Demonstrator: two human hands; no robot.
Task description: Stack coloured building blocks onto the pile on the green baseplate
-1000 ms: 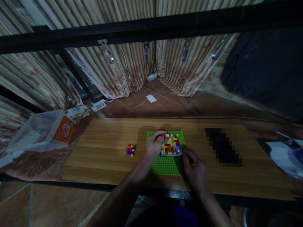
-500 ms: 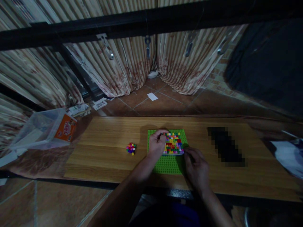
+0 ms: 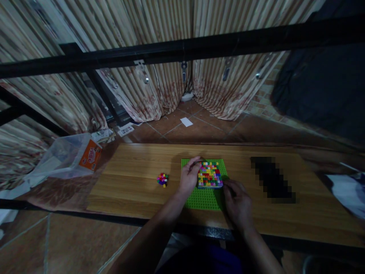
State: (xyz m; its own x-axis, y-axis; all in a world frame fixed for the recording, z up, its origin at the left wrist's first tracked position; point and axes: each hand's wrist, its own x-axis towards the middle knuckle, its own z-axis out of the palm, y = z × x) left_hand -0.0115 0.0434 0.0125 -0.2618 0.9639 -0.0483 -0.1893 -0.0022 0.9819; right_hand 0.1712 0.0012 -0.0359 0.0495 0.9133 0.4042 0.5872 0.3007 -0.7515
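A green studded baseplate (image 3: 203, 201) lies on the wooden table. On its upper part sits a block of small multicoloured toy bricks (image 3: 210, 175), packed tightly in rows. My left hand (image 3: 189, 177) is curled against the block's left side, its fingers bent over the far left corner. At the near right corner, the bent fingers of my right hand (image 3: 238, 199) come together against the block's edge. Whether a loose brick is between those fingertips cannot be made out. Left of the baseplate is a small heap of loose coloured bricks (image 3: 162, 179).
A pixelated dark object (image 3: 272, 179) lies on the table (image 3: 125, 190) at the right. Beyond the table's left end stands a clear plastic box (image 3: 68, 156) with an orange label. Black metal bars (image 3: 171, 51) and striped curtains (image 3: 159, 87) are behind.
The camera view has shifted, so the surroundings sit lower and farther right. My left hand covers less of the block, and more of its left part shows. My right hand stays at the near right corner.
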